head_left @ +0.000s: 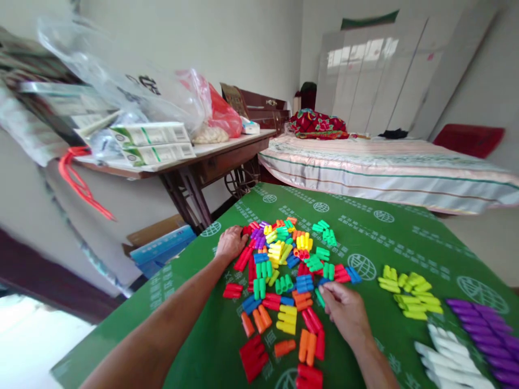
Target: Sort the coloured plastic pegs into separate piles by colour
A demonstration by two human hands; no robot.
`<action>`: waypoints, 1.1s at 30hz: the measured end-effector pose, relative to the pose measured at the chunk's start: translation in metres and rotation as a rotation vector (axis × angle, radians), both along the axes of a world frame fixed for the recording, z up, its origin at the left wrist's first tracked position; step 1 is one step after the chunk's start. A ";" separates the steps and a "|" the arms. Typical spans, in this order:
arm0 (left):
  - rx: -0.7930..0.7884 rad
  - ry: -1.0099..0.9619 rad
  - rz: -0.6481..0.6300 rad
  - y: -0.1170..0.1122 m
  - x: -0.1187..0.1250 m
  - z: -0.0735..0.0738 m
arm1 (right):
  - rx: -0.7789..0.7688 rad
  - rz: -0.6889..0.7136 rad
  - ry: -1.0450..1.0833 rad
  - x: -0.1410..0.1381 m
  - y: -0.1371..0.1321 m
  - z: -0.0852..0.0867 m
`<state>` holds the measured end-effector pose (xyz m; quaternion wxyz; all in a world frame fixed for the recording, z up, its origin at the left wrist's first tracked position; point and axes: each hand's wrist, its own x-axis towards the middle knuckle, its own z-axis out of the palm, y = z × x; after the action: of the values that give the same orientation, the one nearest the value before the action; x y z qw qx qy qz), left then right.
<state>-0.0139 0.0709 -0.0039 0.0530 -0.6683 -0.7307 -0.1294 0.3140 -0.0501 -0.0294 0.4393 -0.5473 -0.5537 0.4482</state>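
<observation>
In the room, a bed (377, 173) with a striped cover lies at one o'clock and a wooden table (219, 166) at eleven, beyond a green printed tabletop (348, 213). Mid-tabletop is a spread of multicoloured plastic tube blocks (278, 251). The hands are apart: at its ten o'clock edge the left hand (230, 243) touches a red tube block (246, 230), and past three the right hand (346, 308) has its fingertips at a green tube block (319, 299); I cannot tell whether either grips. Lime blocks (421, 305) lie at three, white blocks (450, 359) at four.
</observation>
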 end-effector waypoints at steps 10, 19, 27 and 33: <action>-0.072 -0.130 0.037 -0.001 0.007 0.028 | -0.038 0.051 -0.008 0.003 0.005 -0.008; -0.092 -0.128 -0.251 -0.003 0.065 0.044 | -0.069 0.063 -0.022 0.003 0.008 -0.010; -0.150 -0.106 -0.233 0.013 0.080 0.034 | 0.009 0.071 -0.024 0.001 0.008 -0.007; -0.146 -0.229 -0.212 0.016 0.077 0.036 | 0.009 0.071 -0.014 -0.001 0.006 -0.001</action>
<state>0.0635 0.0874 0.0317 -0.0932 -0.7243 -0.6650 -0.1565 0.3132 -0.0444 -0.0302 0.4217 -0.5283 -0.5780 0.4571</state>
